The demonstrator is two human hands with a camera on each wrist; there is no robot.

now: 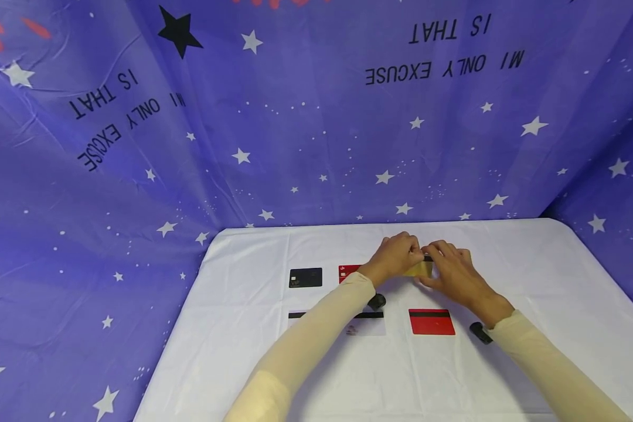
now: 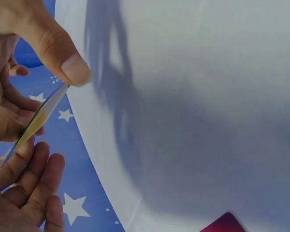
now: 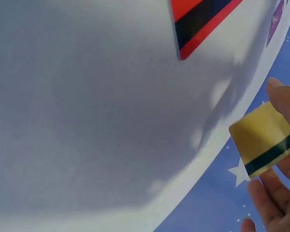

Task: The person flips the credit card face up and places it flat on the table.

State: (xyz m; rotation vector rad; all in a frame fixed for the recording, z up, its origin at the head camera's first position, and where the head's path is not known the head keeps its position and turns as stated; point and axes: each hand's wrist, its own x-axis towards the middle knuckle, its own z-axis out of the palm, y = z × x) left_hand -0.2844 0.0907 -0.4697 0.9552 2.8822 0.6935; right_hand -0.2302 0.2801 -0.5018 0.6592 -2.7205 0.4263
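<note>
Both hands are raised together over the far part of the table, at a gold bank card (image 1: pixel 419 269) with a dark stripe. My left hand (image 1: pixel 397 256) pinches the card between thumb and fingers. At the card's other end, my right hand (image 1: pixel 458 276) has its thumb and fingers on it. The left wrist view shows the gold card (image 2: pixel 36 123) nearly edge-on, slightly bowed, with fingers from both hands around it. In the right wrist view the striped face of the gold card (image 3: pixel 263 140) is partly hidden by the fingers.
Other bank cards lie flat on the white cloth (image 1: pixel 380 375): a black VIP card (image 1: pixel 306 278), a red chip card (image 1: pixel 347 272) partly behind the left wrist, a red striped card (image 1: pixel 432 323), and pale striped cards (image 1: pixel 369 326) crossed by the left forearm. A purple star-patterned curtain (image 1: pixel 316 146) stands behind.
</note>
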